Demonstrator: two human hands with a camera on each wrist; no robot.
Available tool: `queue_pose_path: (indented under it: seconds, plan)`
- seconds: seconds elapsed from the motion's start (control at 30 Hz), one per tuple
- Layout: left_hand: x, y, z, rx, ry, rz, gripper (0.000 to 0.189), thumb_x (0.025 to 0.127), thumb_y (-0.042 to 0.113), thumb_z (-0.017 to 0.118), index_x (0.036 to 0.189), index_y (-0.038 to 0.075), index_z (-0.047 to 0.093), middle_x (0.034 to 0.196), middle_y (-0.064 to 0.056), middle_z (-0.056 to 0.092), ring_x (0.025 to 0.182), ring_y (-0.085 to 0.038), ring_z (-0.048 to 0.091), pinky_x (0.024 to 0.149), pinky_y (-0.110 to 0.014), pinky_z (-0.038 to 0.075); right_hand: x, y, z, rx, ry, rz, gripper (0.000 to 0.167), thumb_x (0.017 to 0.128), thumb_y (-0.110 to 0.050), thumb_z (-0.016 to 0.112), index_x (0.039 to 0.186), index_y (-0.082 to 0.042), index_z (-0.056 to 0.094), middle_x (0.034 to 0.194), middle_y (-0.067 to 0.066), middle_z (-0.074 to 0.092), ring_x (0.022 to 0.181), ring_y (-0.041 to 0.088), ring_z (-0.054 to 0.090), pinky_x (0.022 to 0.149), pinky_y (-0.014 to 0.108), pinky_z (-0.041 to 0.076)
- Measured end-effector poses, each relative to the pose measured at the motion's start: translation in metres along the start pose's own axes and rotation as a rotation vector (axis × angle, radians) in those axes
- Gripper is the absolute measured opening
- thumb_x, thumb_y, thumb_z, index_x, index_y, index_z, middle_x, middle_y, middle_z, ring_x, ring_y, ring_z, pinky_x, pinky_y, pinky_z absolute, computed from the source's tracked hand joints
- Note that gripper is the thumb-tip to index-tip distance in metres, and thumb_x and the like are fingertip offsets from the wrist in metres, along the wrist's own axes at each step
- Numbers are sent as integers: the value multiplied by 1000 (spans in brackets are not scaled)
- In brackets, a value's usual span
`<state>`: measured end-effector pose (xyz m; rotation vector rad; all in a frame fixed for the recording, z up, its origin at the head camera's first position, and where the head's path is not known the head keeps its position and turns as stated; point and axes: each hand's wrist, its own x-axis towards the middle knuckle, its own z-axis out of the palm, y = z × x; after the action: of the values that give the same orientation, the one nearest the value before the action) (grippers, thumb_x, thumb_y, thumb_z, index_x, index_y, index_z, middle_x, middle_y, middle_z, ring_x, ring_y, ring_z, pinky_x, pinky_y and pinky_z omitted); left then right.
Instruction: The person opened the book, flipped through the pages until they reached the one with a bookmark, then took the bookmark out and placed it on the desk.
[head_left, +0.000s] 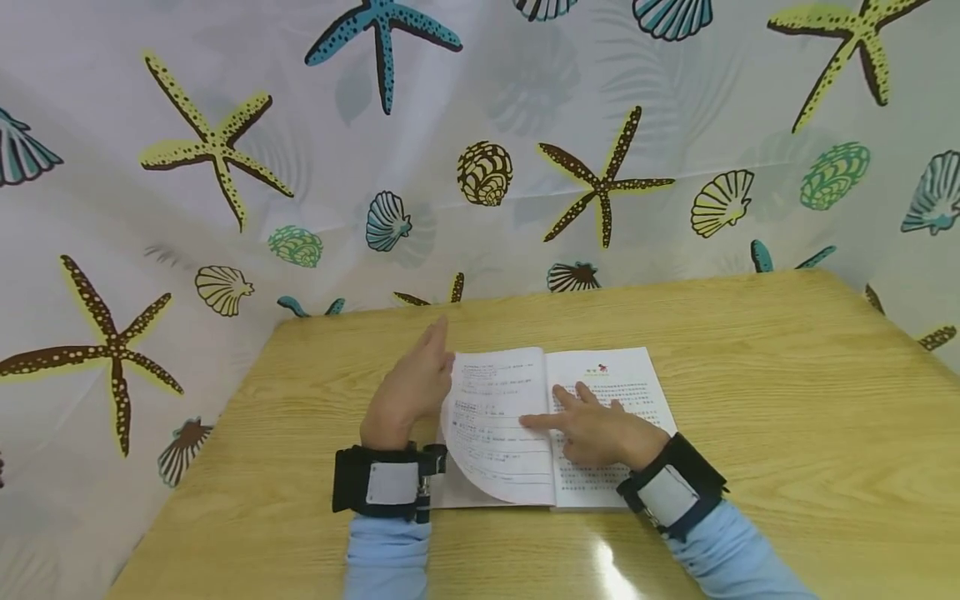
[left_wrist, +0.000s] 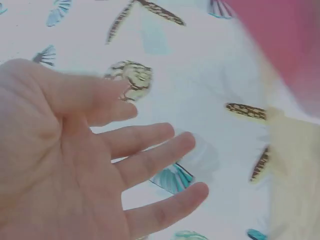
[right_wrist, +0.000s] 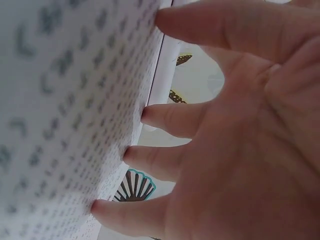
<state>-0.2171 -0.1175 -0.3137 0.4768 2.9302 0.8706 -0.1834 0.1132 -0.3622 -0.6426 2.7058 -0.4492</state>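
"How many things on the table [head_left: 810,400]?"

"One book [head_left: 543,467], lying spread at the lower centre of the frame, with two pages facing up: a left page [head_left: 495,400] and a right page [head_left: 637,383]. The left page bows up at its lower left corner, and more white paper shows beneath it."

"What is printed there?"

"Text on both. The right page also has one small red figure [head_left: 602,367] near its top."

"And the hands?"

"Two. The left hand [head_left: 412,383] stands beside the book's left edge, its grip spread, the fingers [left_wrist: 155,159] apart in the left wrist view. I cannot tell whether it touches the paper. The right hand [head_left: 603,429] lies over the right page with its grip spread too. Its fingertips [right_wrist: 131,152] rest on the paper, and one finger reaches across over the left page."

"What do the arms wear?"

"Two black wristbands [head_left: 675,487], each with a pale patch, and two light blue sleeves [head_left: 386,558] at the bottom of the frame."

"Behind all that?"

"One white cloth [head_left: 480,92] across the top and left. I count five starfish [head_left: 217,150] whose centres show, and three round shells [head_left: 484,173], among fan shells [head_left: 722,202]."

"And that pinkish-red surface [left_wrist: 295,45], upper right in the left wrist view?"

"Too blurred to name."
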Motion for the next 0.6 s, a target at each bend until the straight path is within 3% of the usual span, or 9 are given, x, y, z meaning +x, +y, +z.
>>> queue_pose_path:
  seconds: [0.07,0.27,0.33,0.43,0.6]
  plan:
    - [0,6,0,42,-27,4,60,107,12,50,158,-4,24,163,-25,22,150,-37,22,120,-50,22,1,0,0,-7,-2,1,65,86,5,58,144,-24,60,158,31,28,143,61,19,98,85,23]
    - [6,14,19,110,-278,-15,61,98,20,70,152,6,46,160,-19,36,147,-36,33,117,-51,31,2,1,1,3,-9,-1,65,86,6,60,144,-23,60,158,32,27,142,62,19,96,86,22]
    - [4,15,19,109,-320,-34,62,95,18,73,150,5,48,158,-18,39,146,-36,35,116,-50,33,1,1,2,11,-11,1,65,86,6,60,145,-23,60,158,32,27,142,62,19,96,87,21]
    - [-7,20,8,101,-299,-62,64,94,19,74,151,5,47,157,-17,41,145,-36,37,115,-51,35,2,1,2,16,-12,6,65,86,6,60,144,-23,60,159,31,27,143,61,18,98,86,21]
    - [-26,30,-17,116,-200,-61,66,96,18,73,154,6,43,160,-19,35,146,-38,33,116,-54,32,4,1,1,2,-10,10,66,85,5,61,144,-25,61,159,30,28,143,60,19,98,85,22]
